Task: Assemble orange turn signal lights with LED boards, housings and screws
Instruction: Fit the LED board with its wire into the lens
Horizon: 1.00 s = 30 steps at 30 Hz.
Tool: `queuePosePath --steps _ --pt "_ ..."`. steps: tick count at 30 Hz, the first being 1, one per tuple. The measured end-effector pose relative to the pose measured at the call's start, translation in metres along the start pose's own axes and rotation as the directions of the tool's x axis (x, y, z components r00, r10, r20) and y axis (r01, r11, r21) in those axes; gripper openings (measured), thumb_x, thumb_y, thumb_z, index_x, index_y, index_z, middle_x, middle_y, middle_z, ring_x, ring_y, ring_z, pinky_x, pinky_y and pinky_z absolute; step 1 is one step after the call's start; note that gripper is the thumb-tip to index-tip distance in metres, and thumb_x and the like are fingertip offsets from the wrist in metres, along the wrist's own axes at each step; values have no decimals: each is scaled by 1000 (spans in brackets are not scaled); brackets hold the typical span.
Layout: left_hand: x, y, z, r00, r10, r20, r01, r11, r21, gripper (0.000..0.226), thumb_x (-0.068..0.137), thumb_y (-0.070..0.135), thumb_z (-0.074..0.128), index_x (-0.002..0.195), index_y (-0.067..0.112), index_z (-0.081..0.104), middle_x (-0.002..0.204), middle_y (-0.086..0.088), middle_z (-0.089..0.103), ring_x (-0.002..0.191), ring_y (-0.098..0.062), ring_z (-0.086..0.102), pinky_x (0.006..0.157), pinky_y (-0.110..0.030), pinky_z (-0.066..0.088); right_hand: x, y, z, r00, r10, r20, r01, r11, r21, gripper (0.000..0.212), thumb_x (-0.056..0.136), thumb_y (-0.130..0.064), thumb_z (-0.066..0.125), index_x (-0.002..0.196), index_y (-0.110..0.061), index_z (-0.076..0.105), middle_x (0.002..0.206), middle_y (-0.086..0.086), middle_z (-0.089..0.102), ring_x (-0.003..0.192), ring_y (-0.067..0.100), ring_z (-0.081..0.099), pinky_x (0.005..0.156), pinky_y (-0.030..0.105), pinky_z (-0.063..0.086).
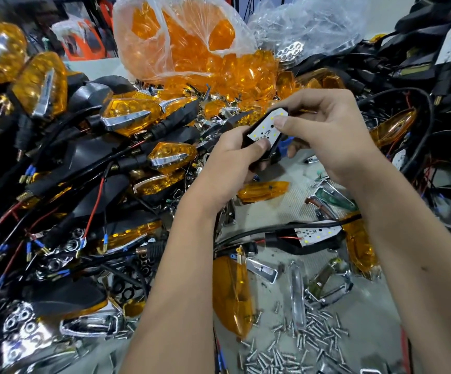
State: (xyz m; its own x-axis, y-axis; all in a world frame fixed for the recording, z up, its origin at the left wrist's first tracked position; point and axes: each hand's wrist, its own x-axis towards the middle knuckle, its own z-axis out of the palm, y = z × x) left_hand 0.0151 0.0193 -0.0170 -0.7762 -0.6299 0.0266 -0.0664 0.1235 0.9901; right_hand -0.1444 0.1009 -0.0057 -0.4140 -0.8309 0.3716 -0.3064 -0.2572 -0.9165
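The right thumb (283, 121) pressed flat on the upper part of the white LED board (266, 128), while the left thumb (259, 145) bore on its lower corner; both thumbs were probably seating the board into the black housing (248, 136) beneath it. The remaining fingers of the left hand (229, 163) were curled round the housing from below, giving the thumbs a backing to press against. The fingers of the right hand (326, 130) were bent over the far end of the housing, steadying it; their tips were hidden.

The assembly was held above the bench, well apart from the loose parts, which kept the board face toward the camera for inspection.

Supplies lay within reach. Screws (299, 344) were scattered on the bench near the forearms. A loose orange lens (263, 190) lay just below the hands. A second board in its housing (318, 234) rested to the right. Finished lights (127, 114) were piled at the left, and a bag of lenses (181, 44) stood behind.
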Motion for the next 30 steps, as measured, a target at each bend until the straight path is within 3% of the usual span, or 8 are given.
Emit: queuePosePath --steps 4,8,13,16,30 --pt "1 -1 -3 999 -34 11 34 999 1 13 109 15 47 99 16 56 71 -7 50 42 -10 29 41 -21 22 -1 -3 2 1000 -18 -4 18 1000 2 10 92 -22 75 86 -15 78 89 29 68 69 39 64 51 31 55" --pt "0 0 -2 999 -29 20 29 1000 -2 14 107 16 49 96 18 57 71 -6 52 42 -9 29 43 -23 19 -1 -5 2 998 -46 -40 44 997 -68 14 97 -16 72 84 -12 76 75 10 74 58 29 69 53 33 57" --pt "0 -2 -3 1000 -16 4 16 1000 -25 17 107 20 49 92 17 57 70 -7 52 41 -8 30 44 -25 16 0 -7 3 997 -65 -38 59 987 -148 15 98 -15 71 87 -4 75 71 17 70 54 30 69 54 33 60" --pt "0 -3 -4 1000 -10 24 10 1000 -19 23 108 27 48 89 18 57 69 -8 53 44 -12 26 44 -25 16 -1 -9 3 997 -74 -27 68 982 -175 15 99 -12 70 89 -1 74 64 6 64 52 22 67 54 32 61" --pt "2 -9 -8 1000 -7 11 8 999 -46 28 106 38 50 82 24 53 66 -3 55 44 -12 27 43 -23 20 -3 -11 3 992 -128 18 129 964 -232 13 97 -11 71 97 1 74 89 7 64 62 21 69 55 34 63"
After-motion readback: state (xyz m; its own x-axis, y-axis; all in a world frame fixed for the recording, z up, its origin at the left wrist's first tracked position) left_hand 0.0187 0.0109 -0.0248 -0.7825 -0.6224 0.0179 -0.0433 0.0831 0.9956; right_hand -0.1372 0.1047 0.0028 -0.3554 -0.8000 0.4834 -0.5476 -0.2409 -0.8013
